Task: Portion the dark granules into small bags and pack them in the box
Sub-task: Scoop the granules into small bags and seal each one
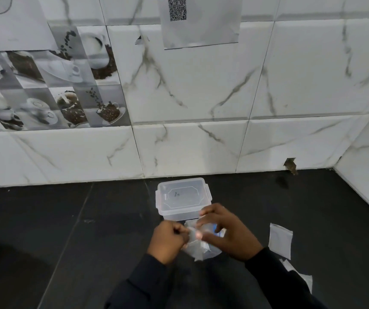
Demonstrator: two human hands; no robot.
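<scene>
A clear plastic box (182, 198) with its lid on stands on the black counter (67, 230) near the wall. Just in front of it both hands hold a small clear plastic bag (198, 249). My left hand (169, 240) pinches the bag's left edge with curled fingers. My right hand (228, 233) grips the bag's top from the right, thumb and fingertips on the plastic. Something blue shows through the bag under my right fingers. No dark granules are visible in this view.
A flat small bag (280, 240) lies on the counter to the right, and more bags (299, 276) lie partly under my right sleeve. A marble-tiled wall (201, 141) runs behind the box and turns a corner at the right.
</scene>
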